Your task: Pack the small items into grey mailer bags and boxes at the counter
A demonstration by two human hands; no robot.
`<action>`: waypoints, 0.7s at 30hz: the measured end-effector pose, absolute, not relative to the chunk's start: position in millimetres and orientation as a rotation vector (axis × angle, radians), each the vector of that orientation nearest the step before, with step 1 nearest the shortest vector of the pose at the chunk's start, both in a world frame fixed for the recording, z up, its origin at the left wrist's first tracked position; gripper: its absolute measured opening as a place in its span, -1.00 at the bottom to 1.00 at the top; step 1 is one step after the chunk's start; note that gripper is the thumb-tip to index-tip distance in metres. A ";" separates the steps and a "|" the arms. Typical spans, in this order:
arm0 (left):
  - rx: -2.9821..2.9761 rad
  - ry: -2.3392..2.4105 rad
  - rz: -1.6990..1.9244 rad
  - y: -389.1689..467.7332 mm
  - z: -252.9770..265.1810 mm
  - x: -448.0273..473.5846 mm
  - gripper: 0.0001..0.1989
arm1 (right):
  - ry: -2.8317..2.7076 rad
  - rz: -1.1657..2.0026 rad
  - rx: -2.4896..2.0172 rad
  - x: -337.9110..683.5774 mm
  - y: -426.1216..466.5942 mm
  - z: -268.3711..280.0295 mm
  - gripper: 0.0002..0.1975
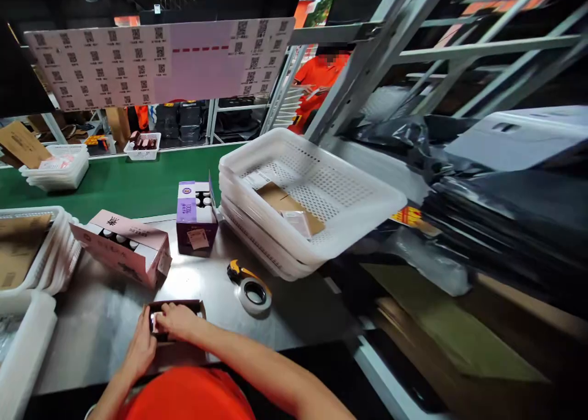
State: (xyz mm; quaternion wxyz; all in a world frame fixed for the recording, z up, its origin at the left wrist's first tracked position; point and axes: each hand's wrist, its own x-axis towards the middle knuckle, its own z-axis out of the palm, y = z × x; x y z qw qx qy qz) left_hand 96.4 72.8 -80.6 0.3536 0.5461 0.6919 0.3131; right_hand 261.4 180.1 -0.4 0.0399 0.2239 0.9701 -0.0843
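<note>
1. Right now your two hands meet on one small dark box (177, 313) lying flat on the steel table (101, 322); its long axis runs left to right, open side up.
2. Your left hand (141, 346) curls against the box's left end; your right hand (177, 322) lies over the top with its fingers bent into the opening. Both are closed lightly on the box.
3. Just right of the dark box lies one tape dispenser (250, 288), a round grey roll with a yellow-and-black handle.
4. Beyond the dark box stand two cartons: one pink carton (124, 245), tipped on its side, its mouth up and left, showing round caps, and one upright purple carton (196, 218), open on top.
5. Far right of the dark box sits a stack of white perforated plastic baskets (321, 206), tilted, the top one holding flat cardboard.
</note>
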 end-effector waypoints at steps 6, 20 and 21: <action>1.463 1.811 0.825 65.4 -82.4 103.3 0.01 | 2.947 -0.291 0.627 272.5 175.9 -5.2 -0.64; 1.707 2.037 1.161 57.8 -76.0 106.3 -0.58 | 3.109 -0.708 1.643 350.4 117.0 -17.3 -0.32; 1.771 1.972 1.116 56.0 -70.6 108.2 -0.62 | 3.032 -0.811 1.921 361.9 109.6 -24.2 -0.28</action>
